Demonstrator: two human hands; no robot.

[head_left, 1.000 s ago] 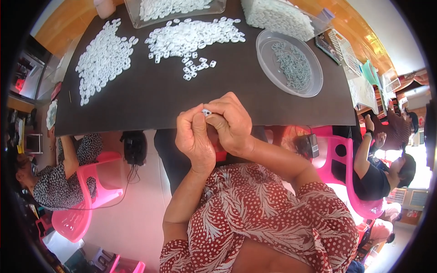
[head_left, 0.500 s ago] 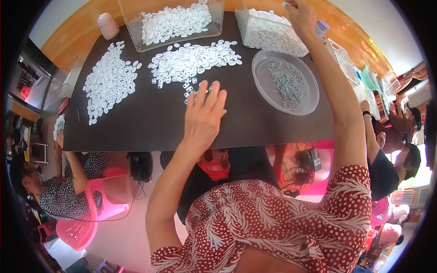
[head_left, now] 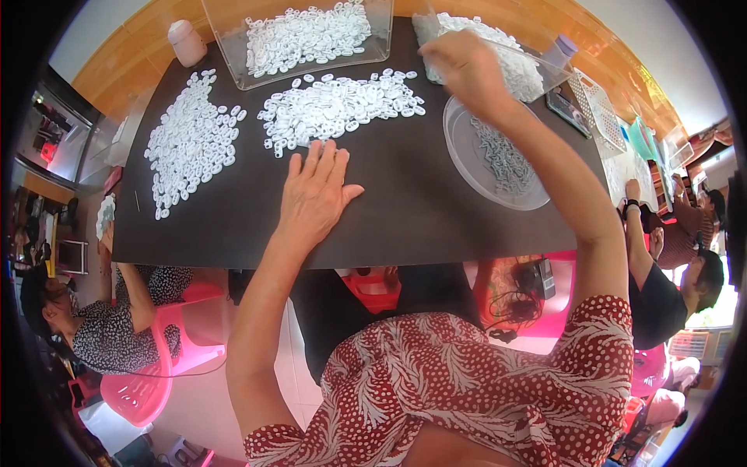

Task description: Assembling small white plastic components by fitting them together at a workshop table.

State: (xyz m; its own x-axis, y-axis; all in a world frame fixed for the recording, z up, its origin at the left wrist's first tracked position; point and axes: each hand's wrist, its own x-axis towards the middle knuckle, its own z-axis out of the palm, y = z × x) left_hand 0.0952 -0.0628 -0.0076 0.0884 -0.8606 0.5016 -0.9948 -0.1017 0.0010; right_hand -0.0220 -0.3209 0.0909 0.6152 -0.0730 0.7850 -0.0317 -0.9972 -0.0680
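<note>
My left hand [head_left: 313,194] lies palm down on the dark table, fingers stretched out and thumb apart. Its fingertips meet the near edge of the middle pile of small white oval plastic pieces [head_left: 334,105], each with holes. My right hand [head_left: 471,71] is raised in front of a clear bin of white pieces [head_left: 523,74]. Motion blurs its fingers, and I cannot make out anything in them. Below my right forearm, a round clear plastic tray [head_left: 465,167] holds a heap of small grey metal parts [head_left: 502,156], partly covered by the arm.
Another pile of white pieces [head_left: 191,148] spreads at the left. A large clear bin [head_left: 311,70] with more pieces stands at the back, beside a pink bottle [head_left: 187,43]. A phone [head_left: 569,113] and white basket [head_left: 597,109] lie at the right. People sit on both sides.
My right hand has moved left and nearer, away from above the right bin. My left hand has shifted left, and the few stray pieces by its fingertips no longer show apart from the pile.
</note>
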